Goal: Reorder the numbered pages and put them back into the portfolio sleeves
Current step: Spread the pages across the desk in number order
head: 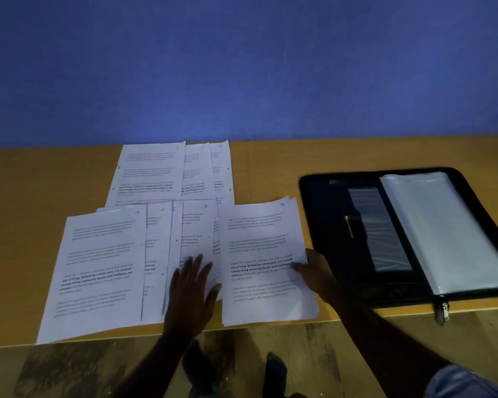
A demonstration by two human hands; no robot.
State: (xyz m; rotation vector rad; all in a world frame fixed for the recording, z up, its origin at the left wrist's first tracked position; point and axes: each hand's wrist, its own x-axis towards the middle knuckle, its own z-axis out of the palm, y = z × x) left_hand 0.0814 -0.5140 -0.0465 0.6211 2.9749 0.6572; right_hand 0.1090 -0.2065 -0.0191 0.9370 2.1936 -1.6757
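We are working at the ordering step, with the sleeving not yet begun: the numbered pages are lying fanned on the table [41,182] in two overlapping rows, page 1 [151,170] heading the far row with 2 and 3 showing behind it, and page 4 [101,268] heading the near row with 5, 6 and page 7 [197,225] following. Our left hand [191,285] is lying flat with fingers spread on the sheets around page 7, pressing them down. Our right hand [314,271] is pinching the right edge of page 9 [265,254], thumb on top, and another sheet's edge is peeking out from under it. We are not seeing an 8 anywhere, so we are guessing it is hiding beneath. The portfolio [328,225] is lying open to the right, just beside page 9, its clear sleeves [443,225] piled on its right half; we cannot tell whether any holds a page. Next we are probably needing to lift or slide page 9 to check underneath, pinning the row so it does not skid.
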